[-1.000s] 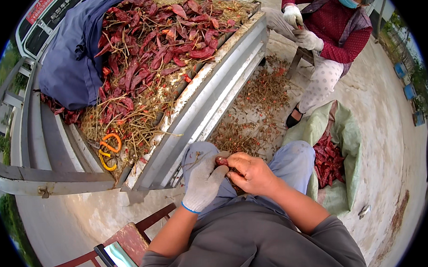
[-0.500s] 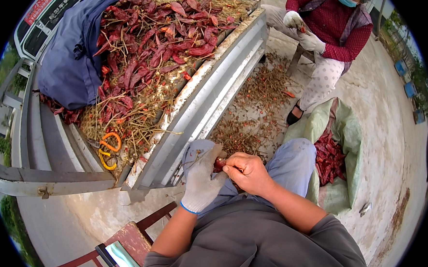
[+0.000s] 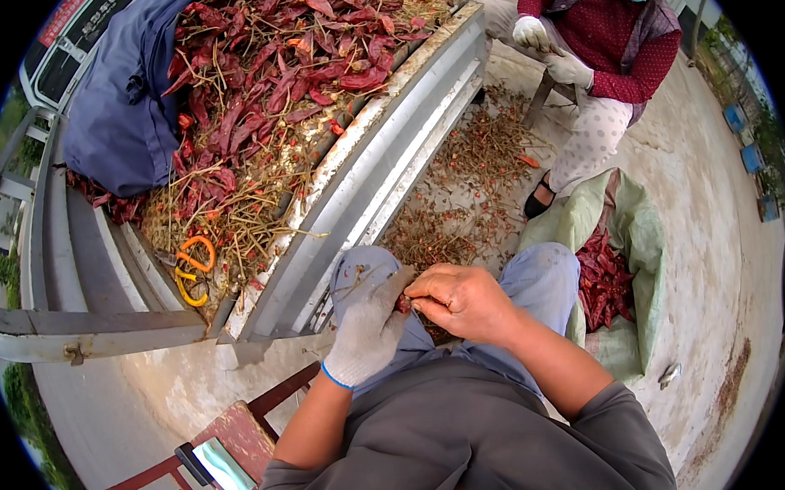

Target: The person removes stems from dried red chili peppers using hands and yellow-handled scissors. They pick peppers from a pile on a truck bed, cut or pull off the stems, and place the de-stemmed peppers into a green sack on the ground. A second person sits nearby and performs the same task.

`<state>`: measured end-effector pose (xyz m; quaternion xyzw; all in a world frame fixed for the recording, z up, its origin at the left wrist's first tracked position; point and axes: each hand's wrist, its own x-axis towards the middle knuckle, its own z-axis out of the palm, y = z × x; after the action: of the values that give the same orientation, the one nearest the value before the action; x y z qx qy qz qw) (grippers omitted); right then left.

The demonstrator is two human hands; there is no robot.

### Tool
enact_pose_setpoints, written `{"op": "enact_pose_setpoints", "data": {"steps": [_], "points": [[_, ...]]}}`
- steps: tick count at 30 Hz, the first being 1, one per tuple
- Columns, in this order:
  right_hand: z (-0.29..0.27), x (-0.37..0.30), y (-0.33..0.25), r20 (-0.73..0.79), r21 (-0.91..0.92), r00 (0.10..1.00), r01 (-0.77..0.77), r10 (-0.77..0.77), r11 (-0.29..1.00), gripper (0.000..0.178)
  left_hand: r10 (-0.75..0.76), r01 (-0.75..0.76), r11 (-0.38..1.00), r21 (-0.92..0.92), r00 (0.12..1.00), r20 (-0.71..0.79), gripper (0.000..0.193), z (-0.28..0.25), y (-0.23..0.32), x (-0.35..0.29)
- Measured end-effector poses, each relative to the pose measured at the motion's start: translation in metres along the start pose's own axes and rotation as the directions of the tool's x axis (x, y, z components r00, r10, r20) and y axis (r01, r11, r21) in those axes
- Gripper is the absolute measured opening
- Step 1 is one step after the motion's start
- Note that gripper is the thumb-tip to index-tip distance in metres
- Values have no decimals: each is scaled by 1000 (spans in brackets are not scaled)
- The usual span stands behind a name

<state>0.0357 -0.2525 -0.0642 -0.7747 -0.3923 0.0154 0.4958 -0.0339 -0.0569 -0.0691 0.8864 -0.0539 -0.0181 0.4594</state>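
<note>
My left hand (image 3: 371,324), in a pale work glove with a blue cuff edge, is closed around a dried red chili pepper (image 3: 404,304) above my lap. Only a small dark-red part of the pepper shows; the glove covers the remainder. Thin dry stems stick out by the glove. My bare right hand (image 3: 465,304) pinches at the pepper's exposed end with thumb and forefinger. Whatever lies between those fingertips is too small to make out. Beside my left knee, a heap of dried red chili peppers (image 3: 268,88) with straw-like stems lies on a truck bed.
The metal side panel (image 3: 388,165) of the truck bed rises by my left leg. Orange-handled scissors (image 3: 196,266) lie at its corner. An open green sack (image 3: 641,249) holds peppers at my right. A co-worker in white gloves (image 3: 569,70) sits ahead. Stem litter (image 3: 482,152) covers the ground.
Less of the pepper shows between my hands now. My right hand has turned a little, knuckles higher. The co-worker's hands have shifted slightly. The whole view has moved a little.
</note>
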Motion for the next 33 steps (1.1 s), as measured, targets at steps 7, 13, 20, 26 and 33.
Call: {"op": "enact_pose_setpoints", "data": {"steps": [7,13,20,26,33], "points": [[-2,2,4,30,-222,985,171,-168,960,4,-6,-1,998,69,995,96,49,-2,0,2],[-3,1,5,66,-288,976,217,-207,933,5,-33,26,998,63,992,124,46,-1,1,3],[3,-4,7,29,-290,980,197,-197,936,9,-28,16,993,115,995,99,46,3,-2,0],[7,-9,7,30,-275,991,136,-133,952,9,227,-200,868,454,974,-6,47,7,-13,-1],[13,-7,9,16,-70,994,-106,108,992,7,278,-231,845,482,960,-29,42,5,-18,-5]]}}
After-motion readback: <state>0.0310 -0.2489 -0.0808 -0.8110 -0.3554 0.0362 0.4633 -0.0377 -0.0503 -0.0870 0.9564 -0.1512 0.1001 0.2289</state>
